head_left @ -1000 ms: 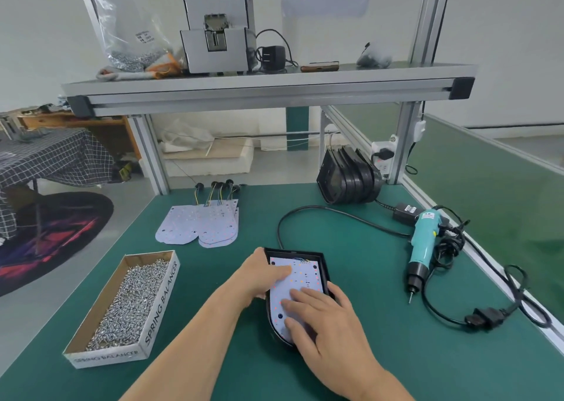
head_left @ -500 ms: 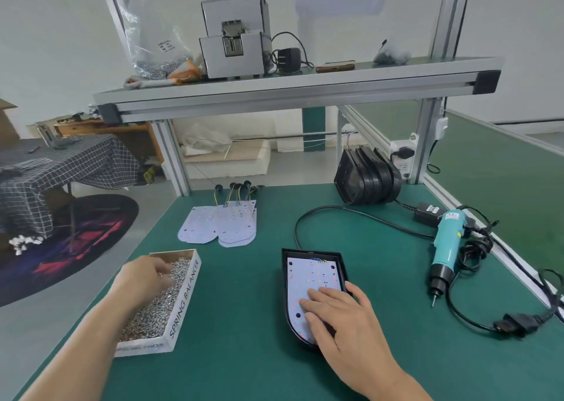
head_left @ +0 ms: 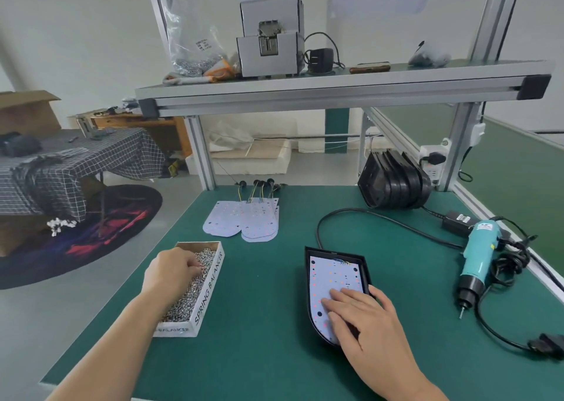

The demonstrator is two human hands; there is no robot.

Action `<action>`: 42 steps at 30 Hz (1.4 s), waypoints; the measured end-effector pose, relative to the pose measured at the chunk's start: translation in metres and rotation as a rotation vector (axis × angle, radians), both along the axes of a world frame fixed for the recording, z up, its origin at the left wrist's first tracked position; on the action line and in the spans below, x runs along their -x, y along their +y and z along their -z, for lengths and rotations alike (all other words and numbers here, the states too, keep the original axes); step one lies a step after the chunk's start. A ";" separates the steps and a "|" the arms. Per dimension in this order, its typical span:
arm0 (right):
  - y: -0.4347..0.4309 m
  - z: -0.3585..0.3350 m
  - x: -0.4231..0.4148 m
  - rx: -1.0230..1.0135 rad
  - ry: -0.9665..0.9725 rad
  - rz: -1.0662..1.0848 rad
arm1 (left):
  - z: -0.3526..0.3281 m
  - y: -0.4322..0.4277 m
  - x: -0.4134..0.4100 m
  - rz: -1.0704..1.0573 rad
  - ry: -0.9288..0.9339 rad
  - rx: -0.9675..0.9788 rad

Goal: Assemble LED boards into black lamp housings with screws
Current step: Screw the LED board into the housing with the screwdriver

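Head view: black housing (head_left: 335, 252) lies lengthwise away, rounded end nearest.

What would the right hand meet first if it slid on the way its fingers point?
The right hand would cross the LED board it presses, then probably meet the left wall of the black housing.

The fingertips of the left hand (head_left: 171, 274) are buried among the screws (head_left: 186, 297) in the box (head_left: 211, 287), so whether they pinch one cannot be told. The right hand (head_left: 366, 318) covers the LED board (head_left: 331, 275) at its near end and the housing (head_left: 335, 253) rim there. Both forearms are cut off by the bottom edge.
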State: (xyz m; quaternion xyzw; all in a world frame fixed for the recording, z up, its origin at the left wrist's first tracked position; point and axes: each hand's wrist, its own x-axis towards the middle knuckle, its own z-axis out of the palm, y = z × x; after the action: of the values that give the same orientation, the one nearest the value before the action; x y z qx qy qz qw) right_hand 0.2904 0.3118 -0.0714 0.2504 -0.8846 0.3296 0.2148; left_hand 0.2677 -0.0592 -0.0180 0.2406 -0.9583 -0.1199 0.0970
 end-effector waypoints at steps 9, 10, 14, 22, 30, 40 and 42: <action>0.000 -0.002 -0.001 0.019 -0.015 -0.008 | -0.012 0.002 -0.003 -0.009 0.120 -0.085; 0.000 -0.002 -0.001 0.020 -0.016 -0.007 | -0.015 0.006 -0.004 -0.014 0.161 -0.153; -0.001 -0.003 -0.001 0.023 0.025 -0.003 | -0.038 0.048 -0.002 -0.005 0.466 -1.034; 0.000 -0.007 -0.003 -0.035 0.016 -0.002 | -0.038 0.199 0.014 -0.015 -0.057 -2.328; 0.004 -0.009 -0.001 0.048 -0.066 -0.071 | -0.012 0.249 0.031 -0.072 -0.013 -2.189; 0.135 -0.065 0.107 0.014 -0.388 0.814 | -0.003 0.241 0.027 -0.105 0.049 -2.195; 0.150 -0.064 0.126 -0.170 -0.573 0.845 | -0.005 0.241 0.027 -0.117 0.041 -2.197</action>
State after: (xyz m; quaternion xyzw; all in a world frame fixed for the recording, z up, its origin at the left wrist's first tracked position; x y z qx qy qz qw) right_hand 0.1648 0.4616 -0.0073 -0.2127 -0.9555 0.1963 0.0572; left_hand 0.2412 0.1815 -0.0133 0.2386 -0.3147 -0.9066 -0.1485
